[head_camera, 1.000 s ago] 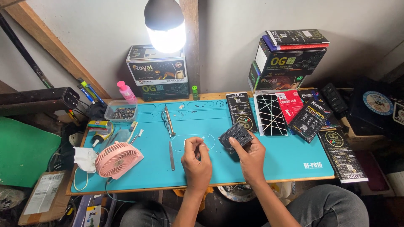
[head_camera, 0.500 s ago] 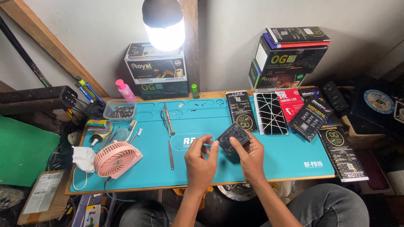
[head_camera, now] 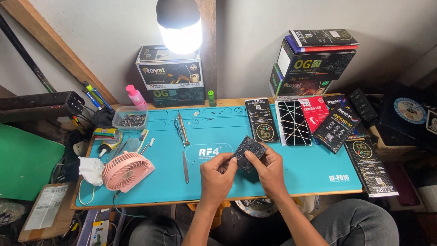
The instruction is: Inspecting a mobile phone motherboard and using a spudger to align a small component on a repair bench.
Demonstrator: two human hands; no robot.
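Both my hands hold a small dark phone part (head_camera: 248,151) just above the teal work mat (head_camera: 309,173), near its front middle. My left hand (head_camera: 217,176) pinches the part's lower left edge with thumb and fingers. My right hand (head_camera: 269,169) grips its right side, thumb on top. The part is tilted, its upper corner pointing away from me. A pair of tweezers (head_camera: 182,129) and a thin metal pry tool (head_camera: 185,166) lie on the mat to the left of my hands.
A pink desk fan (head_camera: 124,171) sits at the mat's left, beside a white cloth (head_camera: 91,169), a clear parts tray (head_camera: 129,118) and a pink bottle (head_camera: 136,97). Flat dark and red packages (head_camera: 314,119) lie at right. Boxes (head_camera: 172,80) and a lit lamp (head_camera: 180,25) stand at the back.
My left hand has come off the mat and joined the right on the dark part. Both hands have drawn together and the part is now tilted between them.
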